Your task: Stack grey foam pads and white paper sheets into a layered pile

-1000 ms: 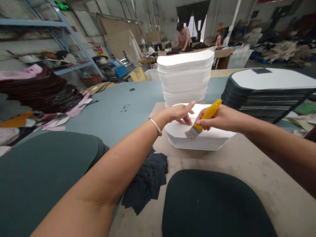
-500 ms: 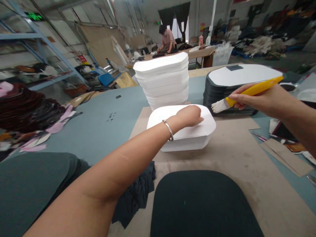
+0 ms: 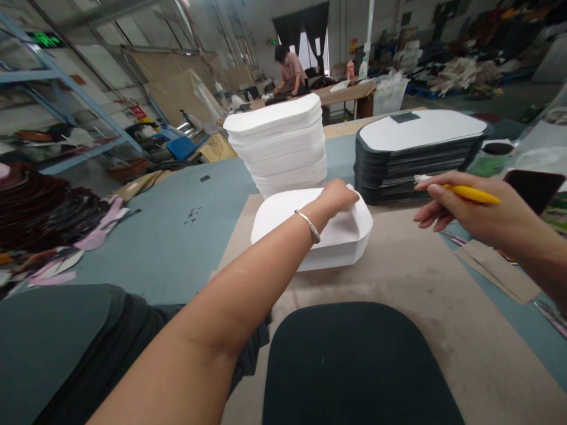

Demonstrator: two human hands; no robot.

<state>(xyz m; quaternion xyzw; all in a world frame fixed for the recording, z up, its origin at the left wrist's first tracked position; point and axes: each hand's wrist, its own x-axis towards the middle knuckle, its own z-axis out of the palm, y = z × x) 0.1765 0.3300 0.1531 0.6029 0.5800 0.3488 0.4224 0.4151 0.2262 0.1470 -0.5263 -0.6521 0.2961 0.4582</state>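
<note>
My left hand (image 3: pixel 339 196), a bracelet at its wrist, is closed on the far right edge of the top white sheet (image 3: pixel 279 215). That edge is bent up off the low white stack (image 3: pixel 336 255). My right hand (image 3: pixel 465 198) holds a brush with a yellow handle (image 3: pixel 473 193) above the board's right side; its pale bristles poke out past the fingers. Nearest me lies a dark green rounded panel (image 3: pixel 354 366) on the brown board (image 3: pixel 398 254). Behind the right hand stands a dark stack (image 3: pixel 385 171) topped by a white sheet.
A tall white stack (image 3: pixel 283 147) rises behind the low one. Dark green panels (image 3: pixel 57 342) are piled at the left. Beige strips (image 3: pixel 496 271) and a dark phone-like slab (image 3: pixel 534 189) lie right. A person (image 3: pixel 292 71) works at a far table.
My left hand has drawn the sheet's edge upward. The right hand has turned the brush, so its bristles have swung up and away from the white stack. The view has shifted slightly right.
</note>
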